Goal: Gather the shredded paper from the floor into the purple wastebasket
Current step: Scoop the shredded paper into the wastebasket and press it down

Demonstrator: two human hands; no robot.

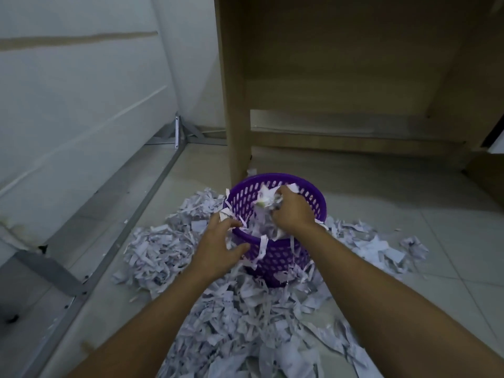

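The purple wastebasket (283, 255), a perforated plastic bin, stands upright on the tiled floor with white strips inside and hanging over its rim. Shredded paper (237, 317) lies heaped all around its base. My right hand (293, 210) is over the basket's mouth, fingers closed on a crumpled bunch of shreds (266, 197). My left hand (218, 246) rests at the near left rim, fingers spread, thumb against the basket's outer wall, with a few strips beside the fingertips.
A wooden desk leg panel (234, 91) rises just behind the basket. A white partition with a grey metal foot rail (152, 192) runs along the left. More shreds (387, 249) spread to the right over pale floor tiles.
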